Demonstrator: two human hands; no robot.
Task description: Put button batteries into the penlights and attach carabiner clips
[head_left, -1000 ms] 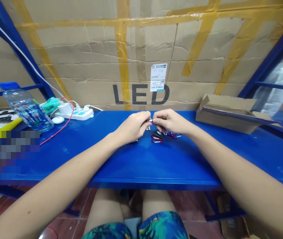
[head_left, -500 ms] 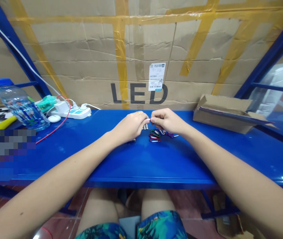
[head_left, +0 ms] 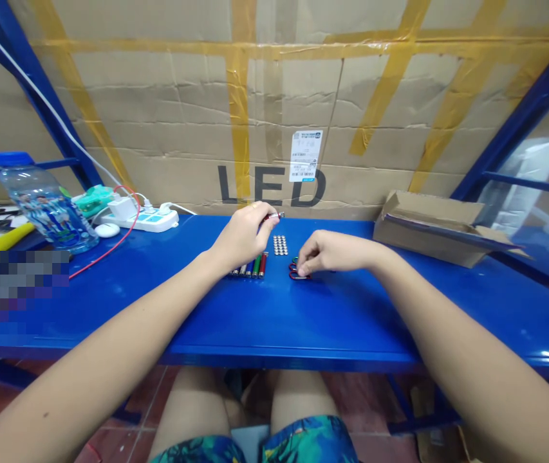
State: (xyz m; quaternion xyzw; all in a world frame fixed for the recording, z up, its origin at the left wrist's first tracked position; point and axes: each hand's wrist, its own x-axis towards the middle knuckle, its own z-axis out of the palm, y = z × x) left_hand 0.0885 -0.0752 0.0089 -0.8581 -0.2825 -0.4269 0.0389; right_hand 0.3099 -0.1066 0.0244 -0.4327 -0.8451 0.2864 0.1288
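My left hand (head_left: 242,235) is raised a little over the blue table (head_left: 274,308), fingers closed on a small red pen-shaped light (head_left: 272,217). Below it lies a row of several small coloured tube lights (head_left: 251,267). A grid of small silver button cells (head_left: 280,244) sits between my hands. My right hand (head_left: 327,252) rests on the table with its fingertips pinched on the pile of coloured carabiner clips (head_left: 296,270), partly covering them.
A water bottle (head_left: 47,209) with a blue cap, a white power strip (head_left: 141,220), a white mouse (head_left: 107,229) and a red wire (head_left: 110,247) lie at the left. An open cardboard box (head_left: 441,226) sits at the right. A taped cardboard wall marked LED stands behind.
My hands, held together over the clips, have parted. The left hand lifted with the red light, uncovering the row of lights and the cells. The right hand dropped onto the clips.
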